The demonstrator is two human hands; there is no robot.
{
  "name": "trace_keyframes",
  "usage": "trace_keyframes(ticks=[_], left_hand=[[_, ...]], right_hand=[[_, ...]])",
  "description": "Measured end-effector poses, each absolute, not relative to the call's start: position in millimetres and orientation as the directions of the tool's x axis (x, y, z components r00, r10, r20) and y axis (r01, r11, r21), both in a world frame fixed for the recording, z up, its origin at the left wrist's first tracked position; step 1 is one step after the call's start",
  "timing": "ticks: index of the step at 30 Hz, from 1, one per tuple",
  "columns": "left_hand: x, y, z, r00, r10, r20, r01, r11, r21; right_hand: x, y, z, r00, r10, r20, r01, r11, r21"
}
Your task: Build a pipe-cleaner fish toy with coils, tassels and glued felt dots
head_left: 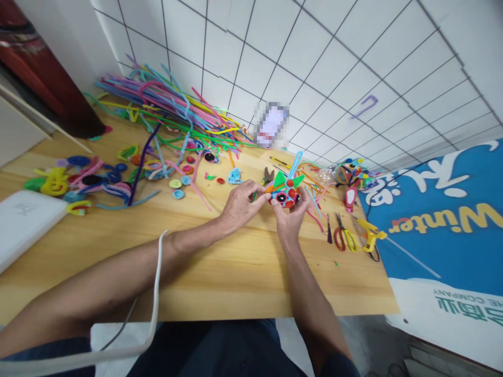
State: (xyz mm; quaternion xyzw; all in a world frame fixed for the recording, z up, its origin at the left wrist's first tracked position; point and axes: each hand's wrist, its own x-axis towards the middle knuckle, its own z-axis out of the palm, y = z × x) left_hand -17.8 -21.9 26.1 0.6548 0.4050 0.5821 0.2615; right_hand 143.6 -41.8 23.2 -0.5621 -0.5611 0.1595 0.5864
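Between my two hands, above the wooden table (220, 262), is a small pipe-cleaner figure (288, 195) with red coils, dark round eyes, green leaf-like pieces and a light-blue loop standing up on top. My right hand (290, 217) is closed around its near and right side. My left hand (243, 204) pinches at its left edge, near an orange piece (270, 189); the fingertips partly cover what is gripped there. Pliers (269, 175) lie just behind the figure.
A heap of coloured pipe cleaners (173, 107) lies along the tiled wall, with coiled pieces (94, 180) at the left. Scissors (343, 233), a yellow glue gun (370, 234) and a tassel (329, 233) lie at right. A white cable (158, 277) crosses above my left forearm.
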Motion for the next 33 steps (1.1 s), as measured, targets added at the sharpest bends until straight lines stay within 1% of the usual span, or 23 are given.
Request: trace_keyframes(ticks=[3,5,9,11,13,14,16,17,20,22,25,27,33], left_hand=[[-18.1,-21.9,25.6,-0.015,0.825,0.564,0.238,-0.545,0.804],[-19.0,-20.8,23.0,-0.004,0.815,0.58,0.264,-0.558,0.787],[-21.2,-17.1,12.4,0.08,0.77,0.633,0.356,-0.615,0.703],[-22.1,-15.5,7.1,0.132,0.75,0.648,0.416,-0.636,0.65],[-22.6,-15.1,4.1,0.185,0.726,0.663,0.485,-0.654,0.581],[-22.6,-15.6,3.6,0.211,0.708,0.673,0.518,-0.665,0.537],[-22.5,-17.9,4.7,0.27,0.667,0.694,0.577,-0.69,0.438],[-22.4,-19.6,6.0,0.304,0.646,0.7,0.6,-0.701,0.386],[-22.3,-24.9,10.9,0.395,0.612,0.685,0.639,-0.719,0.274],[-22.3,-27.7,13.6,0.43,0.618,0.658,0.648,-0.719,0.252],[-21.5,-29.7,14.7,0.449,0.635,0.629,0.659,-0.71,0.246],[-20.2,-30.1,13.7,0.444,0.635,0.633,0.654,-0.712,0.255],[-16.9,-30.2,9.2,0.387,0.64,0.664,0.615,-0.716,0.332]], right_hand=[[144.7,-40.9,18.8,0.296,0.834,0.466,0.437,0.316,-0.842],[145.3,-39.8,14.2,0.29,0.859,0.422,0.411,0.286,-0.865],[149.0,-37.5,6.4,0.275,0.917,0.288,0.367,0.176,-0.913],[152.8,-38.3,8.2,0.272,0.923,0.273,0.424,0.14,-0.895],[157.2,-41.4,16.5,0.253,0.895,0.367,0.568,0.17,-0.805],[159.2,-43.4,22.8,0.212,0.871,0.444,0.653,0.211,-0.727],[162.0,-47.1,37.9,0.04,0.82,0.57,0.78,0.331,-0.531],[162.7,-48.4,45.5,-0.068,0.798,0.599,0.807,0.397,-0.437],[163.0,-48.7,63.7,-0.336,0.742,0.58,0.808,0.544,-0.227],[163.6,-47.4,70.1,-0.426,0.718,0.55,0.804,0.579,-0.132],[166.9,-46.8,71.1,-0.477,0.688,0.547,0.813,0.582,-0.023],[169.9,-47.4,67.7,-0.484,0.669,0.564,0.817,0.577,0.017],[175.4,-43.9,55.8,-0.484,0.628,0.61,0.806,0.591,0.031]])
